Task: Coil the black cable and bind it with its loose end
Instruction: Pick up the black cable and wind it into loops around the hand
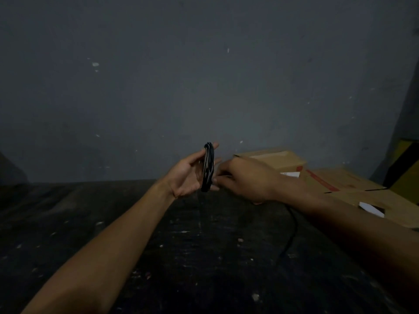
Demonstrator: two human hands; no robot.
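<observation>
- Both bare arms reach out over a dark, scuffed surface [140, 257], and the action is right in the middle of the shot, up in the air.
- The left hand [188, 175] is turned palm-up, fingers curled around the black cable [208, 167], which sits as a tight bundle of loops standing on edge between thumb and fingertips.
- The coil is held clear of the surface, in front of the grey wall [204, 64], with pale glints along its strands.
- The right hand [244, 177] is just beside the coil, back of the hand to the camera, fingertips pressed in close against the loops on their right side.
- The light is dim and those fingers are bunched together, so whether they are pinching a strand I cannot tell; it looks like a narrow, closed-in grip.
- A loose end [292, 230] of the same cable drops from under the right hand, curves down and trails onto the surface below the right forearm.
- Off to the right, flattened cardboard boxes [340, 182] lie against the wall, with red tape and white labels showing.
- In the far right corner stands something with yellow and black stripes [405, 164].
</observation>
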